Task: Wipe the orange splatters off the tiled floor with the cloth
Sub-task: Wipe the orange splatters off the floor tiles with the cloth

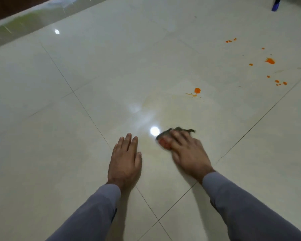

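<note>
My right hand (188, 152) presses flat on a small dark cloth (165, 136) stained orange at its left end; the hand is blurred. My left hand (125, 159) rests flat on the pale tiled floor (76, 136), fingers straight, a little left of the cloth. One orange splatter (197, 90) with thin streaks lies ahead of the cloth. A group of several orange drops sits at the far right, the largest (270, 61) among them. A faint yellowish smear (163, 105) covers the tile between the cloth and the nearest splatter.
A wall base with a dark strip (16, 16) runs along the upper left. A blue object (275, 4) stands at the top right edge. Dark grout lines cross the glossy tiles, and ceiling lights reflect as bright spots (154, 130).
</note>
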